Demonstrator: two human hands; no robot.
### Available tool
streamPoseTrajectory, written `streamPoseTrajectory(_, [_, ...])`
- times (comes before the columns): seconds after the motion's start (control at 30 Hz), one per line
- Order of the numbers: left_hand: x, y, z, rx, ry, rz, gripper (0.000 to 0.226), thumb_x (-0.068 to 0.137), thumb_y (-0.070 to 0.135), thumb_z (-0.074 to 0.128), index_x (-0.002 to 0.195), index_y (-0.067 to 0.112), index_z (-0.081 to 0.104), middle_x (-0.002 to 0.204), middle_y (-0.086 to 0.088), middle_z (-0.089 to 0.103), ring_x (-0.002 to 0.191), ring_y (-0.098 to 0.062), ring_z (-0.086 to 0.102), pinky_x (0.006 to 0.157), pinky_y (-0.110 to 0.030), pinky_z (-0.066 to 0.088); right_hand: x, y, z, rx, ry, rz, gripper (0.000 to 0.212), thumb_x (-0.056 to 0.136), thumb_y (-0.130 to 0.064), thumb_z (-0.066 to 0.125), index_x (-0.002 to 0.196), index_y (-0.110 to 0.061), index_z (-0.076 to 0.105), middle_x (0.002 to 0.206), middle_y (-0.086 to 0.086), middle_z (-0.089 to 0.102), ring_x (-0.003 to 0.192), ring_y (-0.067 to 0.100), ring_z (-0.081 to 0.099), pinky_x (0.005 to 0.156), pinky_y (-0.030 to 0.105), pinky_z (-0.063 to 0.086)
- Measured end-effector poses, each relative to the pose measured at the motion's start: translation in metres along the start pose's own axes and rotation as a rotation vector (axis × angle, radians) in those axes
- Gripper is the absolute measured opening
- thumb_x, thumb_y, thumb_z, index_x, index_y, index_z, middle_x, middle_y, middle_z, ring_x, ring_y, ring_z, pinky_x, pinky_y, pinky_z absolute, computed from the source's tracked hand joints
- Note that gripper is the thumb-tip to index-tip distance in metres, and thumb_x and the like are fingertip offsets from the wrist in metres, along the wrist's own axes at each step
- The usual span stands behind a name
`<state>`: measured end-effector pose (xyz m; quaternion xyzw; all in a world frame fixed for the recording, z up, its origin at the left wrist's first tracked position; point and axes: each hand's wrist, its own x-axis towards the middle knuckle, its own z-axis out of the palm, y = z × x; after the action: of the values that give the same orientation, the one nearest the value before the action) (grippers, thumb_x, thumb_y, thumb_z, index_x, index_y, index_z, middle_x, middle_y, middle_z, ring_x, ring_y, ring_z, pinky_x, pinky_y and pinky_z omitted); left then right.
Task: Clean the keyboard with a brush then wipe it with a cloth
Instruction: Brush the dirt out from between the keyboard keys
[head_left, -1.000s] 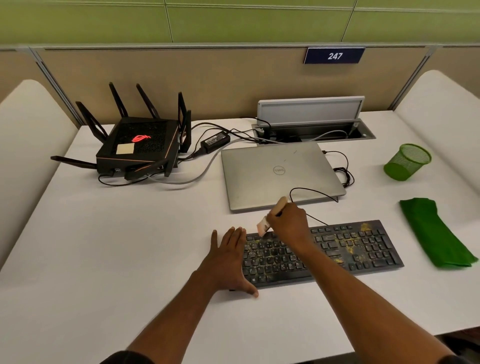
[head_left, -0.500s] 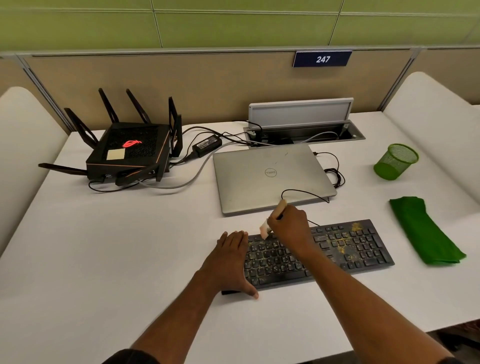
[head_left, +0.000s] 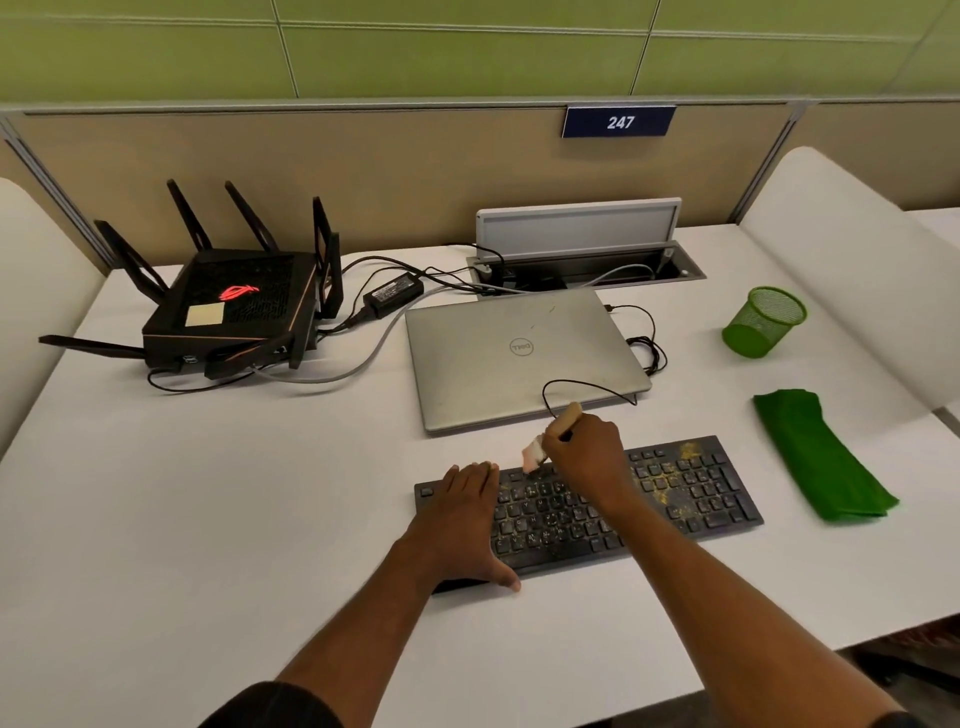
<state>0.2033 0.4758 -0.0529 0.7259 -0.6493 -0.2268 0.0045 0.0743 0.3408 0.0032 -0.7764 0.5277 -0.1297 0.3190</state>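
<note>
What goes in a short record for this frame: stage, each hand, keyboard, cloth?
stage: brushing; wiping not started
right hand: grips brush, bristles on upper rows of keyboard
left hand: flat on left end of keyboard
keyboard: yellow crumbs across keys, densest at right
cloth: green, folded, on desk right of keyboard

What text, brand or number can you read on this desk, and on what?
"247": blue plate on the partition.
"DELL": logo on the closed laptop lid, upside down.
Too small to read: keyboard key legends, power adapter label.
Router: red emblem only, no words.
</note>
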Motion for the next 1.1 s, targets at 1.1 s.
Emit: streamPoseTrajectory(1.1, [0.019,0.018,0.003,0.019,0.025,0.046,0.139,0.069,0.074,0.075,0.161,0.01,-0.006,0.17,-0.009,-0.004,0.156,-0.026,-0.002,0.127,-0.037,-0.002,0.018,0.042,-0.047,-0.099,0.124,0.063,0.034,0.088,-0.016,0.055,0.054,-0.018,0.049,0.05,-0.005,0.051,0.052,0.018,0.054,0.046,0.023,0.026])
